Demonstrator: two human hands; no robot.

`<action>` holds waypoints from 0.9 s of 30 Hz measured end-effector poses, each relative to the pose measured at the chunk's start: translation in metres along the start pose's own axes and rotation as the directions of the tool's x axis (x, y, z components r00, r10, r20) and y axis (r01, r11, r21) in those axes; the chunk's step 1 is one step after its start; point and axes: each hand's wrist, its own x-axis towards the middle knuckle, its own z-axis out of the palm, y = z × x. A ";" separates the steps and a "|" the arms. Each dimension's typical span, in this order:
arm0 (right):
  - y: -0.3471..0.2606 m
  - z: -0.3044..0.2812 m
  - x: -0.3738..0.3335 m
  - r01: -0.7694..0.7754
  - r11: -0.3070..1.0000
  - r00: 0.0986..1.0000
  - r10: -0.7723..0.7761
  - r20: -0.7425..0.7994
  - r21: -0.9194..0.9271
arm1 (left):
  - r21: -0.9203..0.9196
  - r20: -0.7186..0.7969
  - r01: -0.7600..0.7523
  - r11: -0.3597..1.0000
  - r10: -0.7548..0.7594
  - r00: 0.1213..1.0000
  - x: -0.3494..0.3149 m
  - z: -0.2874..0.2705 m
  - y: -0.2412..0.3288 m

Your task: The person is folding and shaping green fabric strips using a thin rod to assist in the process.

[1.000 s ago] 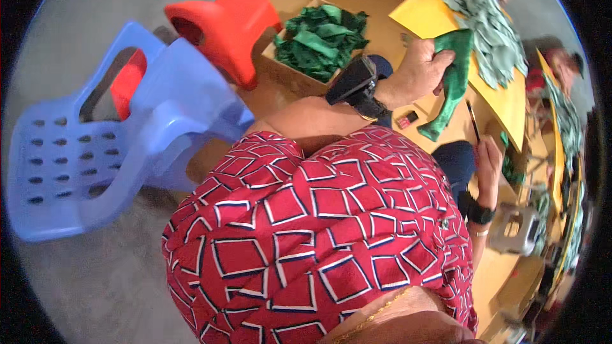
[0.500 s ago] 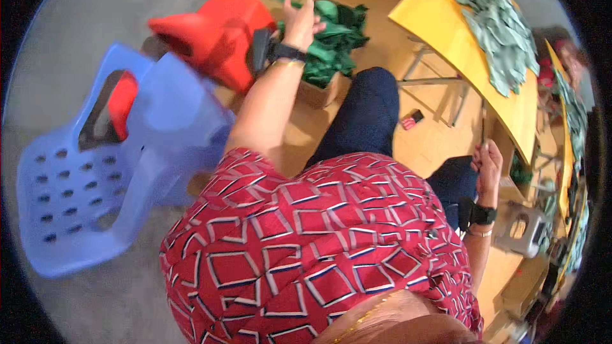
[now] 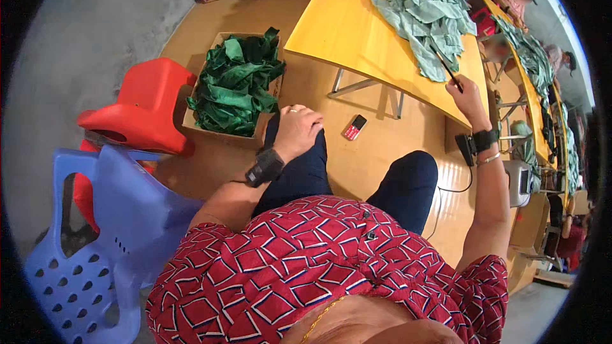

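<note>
My left hand [image 3: 299, 130] lies over my left knee with its fingers stretched out and nothing in it. Beyond it stands a cardboard box [image 3: 260, 129] heaped with dark green cloth pieces [image 3: 239, 92]. My right hand [image 3: 470, 99] is closed around a thin dark stick-like tool [image 3: 448, 68], held at the edge of the yellow table [image 3: 338, 19]. The tool's far end points toward a pile of pale green cloth pieces [image 3: 417, 9] on that table. Whether its tip touches the cloth I cannot tell. Both wrists wear black strapped devices.
A red plastic stool [image 3: 153, 99] lies left of the box, with a blue plastic chair [image 3: 137, 210] nearer me. On the floor is a red and black mobile phone [image 3: 355, 127]. More yellow tables [image 3: 519, 67] with cloth stand at right, where other people [image 3: 510, 0] sit.
My left hand has come back from the green cloth in the box to my knee. My right hand has risen from beside my leg to the table edge. The view has turned.
</note>
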 end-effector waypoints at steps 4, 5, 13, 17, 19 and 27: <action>-0.007 0.021 0.058 0.074 0.997 0.996 -0.075 0.042 0.035 | 0.025 -0.040 0.029 0.999 -0.028 0.999 0.006 -0.016 0.002; -0.004 0.026 0.070 0.071 0.997 0.996 -0.073 0.045 0.034 | 0.021 -0.037 0.030 0.999 -0.029 0.999 0.006 -0.019 0.003; -0.016 0.043 0.114 0.070 0.975 0.976 -0.022 0.219 -0.210 | 0.002 0.022 0.102 0.995 -0.102 0.995 0.003 -0.035 0.008; 0.003 0.003 0.125 0.053 0.999 0.998 -0.053 -0.015 -0.002 | 0.009 0.030 0.101 0.995 -0.102 0.994 0.006 -0.041 0.019; -0.008 -0.027 0.126 -0.195 0.926 0.980 0.200 0.020 0.324 | 0.019 0.038 0.098 0.995 -0.099 0.994 0.003 -0.044 0.021; -0.027 -0.046 0.110 -0.498 0.566 0.866 0.290 0.407 0.657 | -0.103 0.055 0.056 0.993 -0.051 0.997 0.015 -0.040 0.021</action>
